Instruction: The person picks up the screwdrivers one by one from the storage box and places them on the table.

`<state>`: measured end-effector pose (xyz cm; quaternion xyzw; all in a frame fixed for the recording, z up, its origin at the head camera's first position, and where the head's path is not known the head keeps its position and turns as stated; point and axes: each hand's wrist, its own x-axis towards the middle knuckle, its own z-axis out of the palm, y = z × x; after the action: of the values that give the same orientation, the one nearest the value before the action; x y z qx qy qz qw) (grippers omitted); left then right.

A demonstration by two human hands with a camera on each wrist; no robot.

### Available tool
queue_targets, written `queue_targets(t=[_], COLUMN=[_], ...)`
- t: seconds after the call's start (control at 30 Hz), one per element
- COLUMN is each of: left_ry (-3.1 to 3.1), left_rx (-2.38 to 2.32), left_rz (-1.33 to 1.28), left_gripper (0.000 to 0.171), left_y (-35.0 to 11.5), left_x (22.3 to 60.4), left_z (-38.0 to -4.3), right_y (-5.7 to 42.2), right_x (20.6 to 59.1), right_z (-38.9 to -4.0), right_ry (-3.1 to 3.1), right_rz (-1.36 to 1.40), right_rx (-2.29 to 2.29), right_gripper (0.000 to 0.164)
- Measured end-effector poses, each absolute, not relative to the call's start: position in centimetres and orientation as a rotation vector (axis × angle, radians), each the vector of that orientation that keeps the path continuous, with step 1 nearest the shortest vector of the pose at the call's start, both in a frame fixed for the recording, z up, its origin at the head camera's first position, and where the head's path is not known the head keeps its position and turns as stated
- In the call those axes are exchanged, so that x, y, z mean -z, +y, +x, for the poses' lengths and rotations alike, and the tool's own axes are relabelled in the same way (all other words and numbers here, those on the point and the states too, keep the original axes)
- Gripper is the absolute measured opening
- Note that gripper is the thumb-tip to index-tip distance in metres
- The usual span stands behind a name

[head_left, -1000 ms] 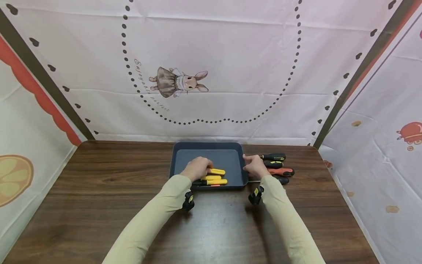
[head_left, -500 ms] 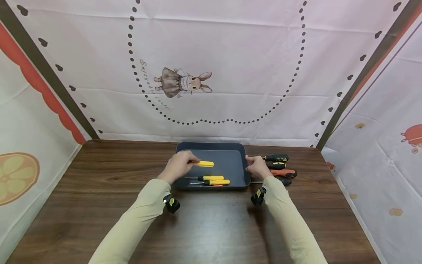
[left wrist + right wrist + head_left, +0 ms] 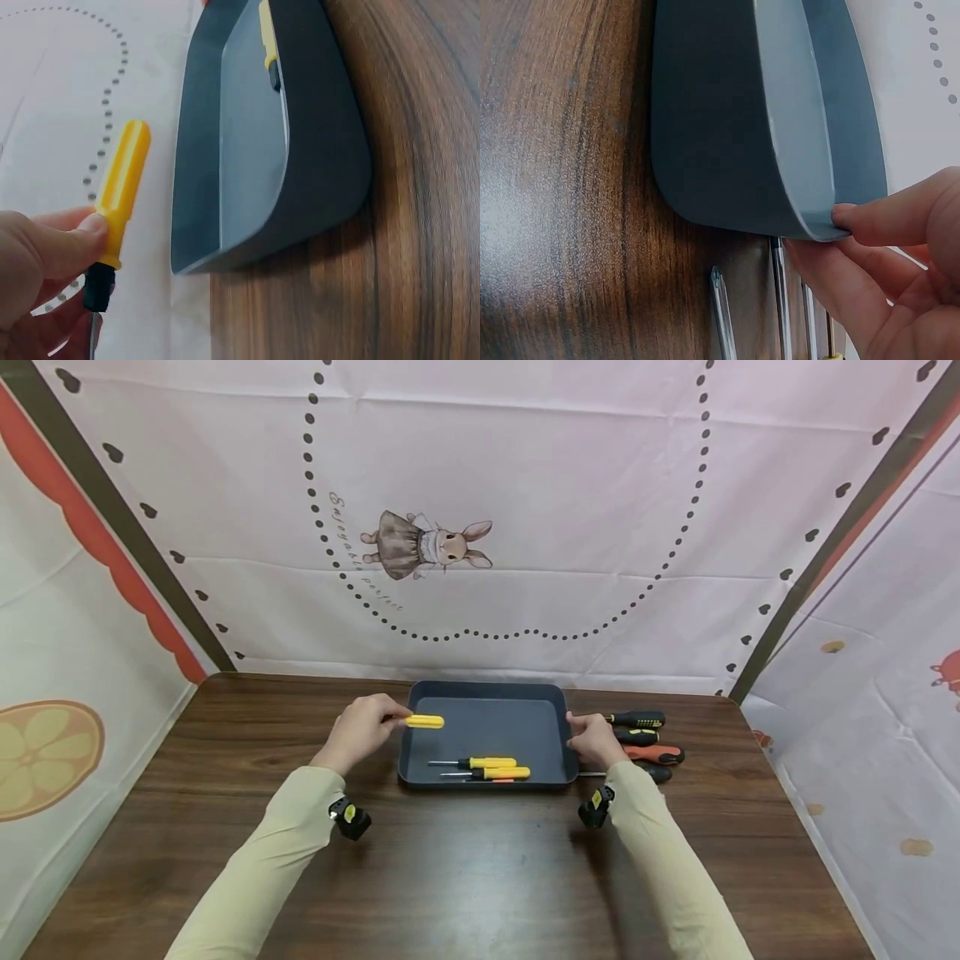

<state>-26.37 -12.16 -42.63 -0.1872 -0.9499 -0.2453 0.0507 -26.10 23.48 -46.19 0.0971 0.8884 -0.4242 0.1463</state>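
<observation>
My left hand pinches a yellow-handled screwdriver by its handle, above the left edge of the dark grey tray. In the left wrist view its black collar and part of the metal shaft show below the thumb. My right hand pinches the tray's right rim, thumb inside and fingers outside, as the right wrist view shows. Near the front wall inside the tray lie more yellow-handled screwdrivers, with a bit of orange beside them.
Right of the tray, several larger screwdrivers lie on the wooden table, among them a black one and an orange one. Their shafts point toward the tray. A printed cloth hangs behind the table.
My left hand has lifted the yellow-handled screwdriver from the others in the tray and carried it left to the tray's left edge. The right hand keeps its hold on the rim.
</observation>
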Motion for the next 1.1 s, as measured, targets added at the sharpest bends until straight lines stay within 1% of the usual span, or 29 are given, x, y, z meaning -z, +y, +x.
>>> queue_targets(t=[0.23, 0.47, 0.7, 1.1], left_ry=[-2.861, -2.884, -2.892, -2.966], left_rx=[0.768, 0.852, 0.852, 0.807], left_rz=[-0.478, -0.424, -0.407, -0.381], left_gripper=[0.015, 0.018, 0.019, 0.020], left_y=[-14.9, -17.0, -17.5, -17.6], left_x=[43.5, 45.2, 46.4, 48.3], left_z=[-27.7, -29.6, -30.9, -31.8], right_y=[23.2, 23.3, 23.5, 23.7], right_x=[46.1, 46.0, 46.0, 46.4], right_z=[-26.3, -26.1, -25.7, -25.9], right_ry=[2.555, 2.569, 2.584, 2.602], right_rz=[0.276, 0.233, 0.229, 0.202], right_rx=[1.212, 1.183, 1.186, 1.192], right_gripper=[0.056, 0.057, 0.056, 0.055])
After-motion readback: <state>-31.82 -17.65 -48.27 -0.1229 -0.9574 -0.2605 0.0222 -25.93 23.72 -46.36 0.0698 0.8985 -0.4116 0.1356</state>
